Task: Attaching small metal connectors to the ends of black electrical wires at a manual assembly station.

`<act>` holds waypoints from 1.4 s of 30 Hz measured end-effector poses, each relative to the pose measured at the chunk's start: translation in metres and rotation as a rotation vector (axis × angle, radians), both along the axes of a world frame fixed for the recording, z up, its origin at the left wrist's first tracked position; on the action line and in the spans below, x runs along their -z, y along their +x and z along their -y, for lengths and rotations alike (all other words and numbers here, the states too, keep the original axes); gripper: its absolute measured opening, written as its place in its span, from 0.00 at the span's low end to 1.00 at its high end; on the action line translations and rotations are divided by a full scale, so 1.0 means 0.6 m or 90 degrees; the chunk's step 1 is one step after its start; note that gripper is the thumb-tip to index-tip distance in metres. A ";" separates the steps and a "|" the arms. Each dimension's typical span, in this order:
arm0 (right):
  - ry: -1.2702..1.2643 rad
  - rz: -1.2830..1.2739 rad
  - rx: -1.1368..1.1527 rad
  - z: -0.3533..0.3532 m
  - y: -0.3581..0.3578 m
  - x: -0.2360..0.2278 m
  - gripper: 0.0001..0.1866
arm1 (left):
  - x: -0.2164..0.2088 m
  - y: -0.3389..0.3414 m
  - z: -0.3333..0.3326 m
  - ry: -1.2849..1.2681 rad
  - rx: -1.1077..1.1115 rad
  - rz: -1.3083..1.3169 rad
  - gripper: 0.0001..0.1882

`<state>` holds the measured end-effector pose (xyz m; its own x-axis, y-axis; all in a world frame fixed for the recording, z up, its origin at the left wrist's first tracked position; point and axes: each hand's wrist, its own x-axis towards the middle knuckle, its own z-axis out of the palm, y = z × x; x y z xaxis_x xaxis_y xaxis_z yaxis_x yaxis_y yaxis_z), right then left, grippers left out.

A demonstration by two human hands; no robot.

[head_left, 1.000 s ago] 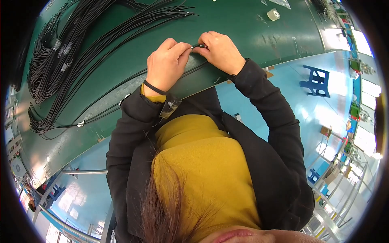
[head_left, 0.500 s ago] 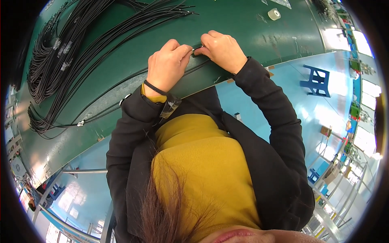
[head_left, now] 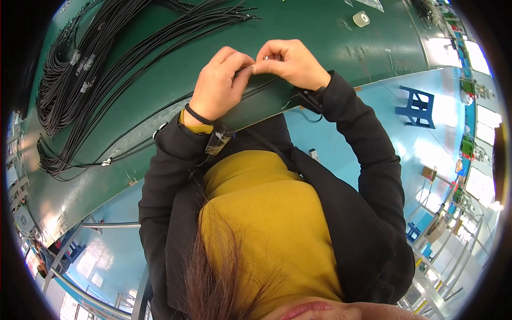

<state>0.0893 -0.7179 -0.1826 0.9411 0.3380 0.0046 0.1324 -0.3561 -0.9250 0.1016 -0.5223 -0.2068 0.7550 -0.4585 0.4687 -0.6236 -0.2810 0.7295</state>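
Observation:
My left hand (head_left: 216, 85) is closed in a pinch above the green table, its thumb and forefinger meeting my right fingertips. A tiny pale piece shows at that meeting point, too small to name. My right hand (head_left: 293, 64) is curled, thumb against fingers, with a small shiny metal bit (head_left: 266, 57) showing between them. A black cable (head_left: 314, 113) loops out below my right wrist, over the table edge; its run inside the hand is hidden. Longer black cables (head_left: 154, 113) pass behind my left hand and reappear under my right.
A large bundle of black cables (head_left: 96, 64), tied with clear wraps, covers the table's left side. A roll of clear tape (head_left: 361, 19) stands at the far right on the green table (head_left: 320, 32). A blue stool (head_left: 416, 106) stands on the floor beyond the table edge.
My right hand has turned and shifted slightly right, its fingers more curled. The short black cable stretch between my fingertips is no longer visible; a cable loop now shows by my right wrist.

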 end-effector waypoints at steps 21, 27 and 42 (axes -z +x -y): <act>-0.171 0.494 0.157 -0.038 -0.013 0.015 0.07 | -0.018 -0.014 0.020 -0.001 -0.116 0.016 0.10; 0.213 -0.212 0.173 -0.030 -0.025 -0.013 0.06 | 0.002 -0.006 0.011 0.003 -0.092 0.073 0.08; -0.007 0.020 0.245 -0.003 -0.003 0.058 0.07 | -0.012 -0.001 -0.093 0.136 -0.075 -0.076 0.03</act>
